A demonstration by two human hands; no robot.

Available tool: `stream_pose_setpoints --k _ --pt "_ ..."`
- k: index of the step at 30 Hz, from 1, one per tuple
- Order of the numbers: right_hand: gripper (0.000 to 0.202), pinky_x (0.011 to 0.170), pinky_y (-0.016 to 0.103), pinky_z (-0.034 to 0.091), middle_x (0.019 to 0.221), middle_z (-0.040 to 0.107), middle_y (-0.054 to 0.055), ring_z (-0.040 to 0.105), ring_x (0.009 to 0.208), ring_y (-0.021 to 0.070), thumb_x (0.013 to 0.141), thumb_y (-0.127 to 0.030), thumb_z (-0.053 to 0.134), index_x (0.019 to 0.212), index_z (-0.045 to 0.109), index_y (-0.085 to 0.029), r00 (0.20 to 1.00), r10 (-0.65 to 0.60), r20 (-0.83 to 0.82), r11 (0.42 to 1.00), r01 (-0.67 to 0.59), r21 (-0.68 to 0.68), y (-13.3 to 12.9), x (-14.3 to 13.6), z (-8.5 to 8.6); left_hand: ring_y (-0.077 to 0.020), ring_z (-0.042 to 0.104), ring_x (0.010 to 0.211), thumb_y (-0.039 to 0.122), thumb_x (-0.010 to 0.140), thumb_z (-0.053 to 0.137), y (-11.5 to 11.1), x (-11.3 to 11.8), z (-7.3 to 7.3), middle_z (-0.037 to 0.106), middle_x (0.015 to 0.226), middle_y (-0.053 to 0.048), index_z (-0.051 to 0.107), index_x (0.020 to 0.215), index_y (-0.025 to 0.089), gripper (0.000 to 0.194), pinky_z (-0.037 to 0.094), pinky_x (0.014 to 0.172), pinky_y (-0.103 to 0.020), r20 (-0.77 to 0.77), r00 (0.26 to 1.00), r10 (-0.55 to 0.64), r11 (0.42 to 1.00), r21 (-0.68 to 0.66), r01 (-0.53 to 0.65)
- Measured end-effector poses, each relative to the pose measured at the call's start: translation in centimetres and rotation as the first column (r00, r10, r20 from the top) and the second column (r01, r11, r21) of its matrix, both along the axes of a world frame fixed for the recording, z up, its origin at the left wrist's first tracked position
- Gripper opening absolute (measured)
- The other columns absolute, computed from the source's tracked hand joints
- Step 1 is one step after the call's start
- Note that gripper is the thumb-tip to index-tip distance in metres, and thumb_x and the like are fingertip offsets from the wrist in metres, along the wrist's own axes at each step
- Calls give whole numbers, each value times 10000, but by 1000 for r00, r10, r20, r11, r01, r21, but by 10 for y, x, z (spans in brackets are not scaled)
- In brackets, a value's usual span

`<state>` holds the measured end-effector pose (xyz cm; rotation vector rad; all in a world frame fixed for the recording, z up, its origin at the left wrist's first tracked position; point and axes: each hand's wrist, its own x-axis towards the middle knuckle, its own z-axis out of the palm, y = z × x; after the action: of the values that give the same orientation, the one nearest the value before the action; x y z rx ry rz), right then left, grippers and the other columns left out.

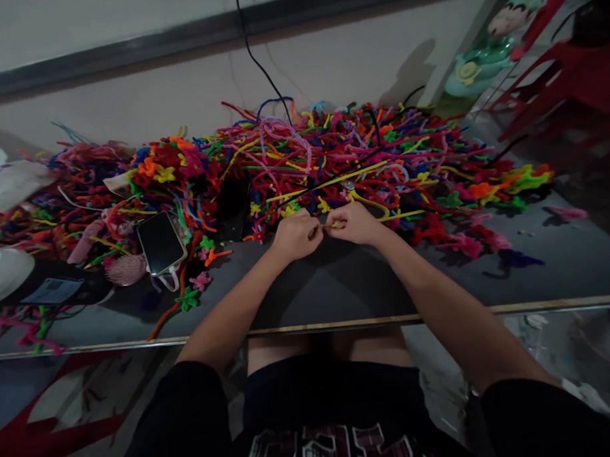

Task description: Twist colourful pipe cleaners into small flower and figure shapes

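Close together above the front part of the table, my left hand [299, 235] and my right hand [353, 223] are both closed in a pinch. A short, thin, dark piece bridges the gap between the fingertips; it is too small to name. Yellow fuzz shows at my right fingers, and a yellow pipe cleaner [402, 216] sticks out beyond that wrist. What my left fingers grip is mostly hidden by the curled hand. Just behind both hands lies a big tangled heap of coloured pipe cleaners [282, 159], with a long yellow one [333, 181] across its front.
To the left lie a phone [160, 243] with a white cable, a pink hairbrush [126, 269] and a dark object with a white top [9, 273]. Pipe-cleaner flowers [468, 243] are scattered at right. The grey table [327, 294] ends before my lap; red chairs [554, 80] stand beyond.
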<state>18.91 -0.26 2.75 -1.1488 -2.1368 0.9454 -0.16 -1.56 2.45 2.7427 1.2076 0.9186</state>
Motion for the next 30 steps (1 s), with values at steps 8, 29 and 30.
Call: stream_pose_setpoints --k 8,29,30 --pt "221 554 278 311 481 451 -30 362 487 94 748 -351 600 742 713 -161 991 -134 -9 982 134 130 3 -2 -3 -133 604 681 259 924 434 5 2 -7 664 729 -35 661 935 146 255 471 647 -242 213 971 108 966 -253 -52" --pt "232 509 240 285 536 459 -45 349 495 77 728 -394 617 668 574 -174 999 -5 -41 999 3 -36 9 -3 -13 -170 611 747 239 931 405 3 -1 -11 644 826 -78 564 890 144 191 438 623 -267 -71 997 39 998 -45 -43" --pt "204 513 242 286 527 453 -44 345 493 79 732 -367 601 666 575 -176 1000 -29 2 999 29 32 8 -4 -13 -174 613 743 243 924 423 2 2 -13 646 824 -77 567 887 147 176 434 613 -267 -50 995 87 993 -75 -90"
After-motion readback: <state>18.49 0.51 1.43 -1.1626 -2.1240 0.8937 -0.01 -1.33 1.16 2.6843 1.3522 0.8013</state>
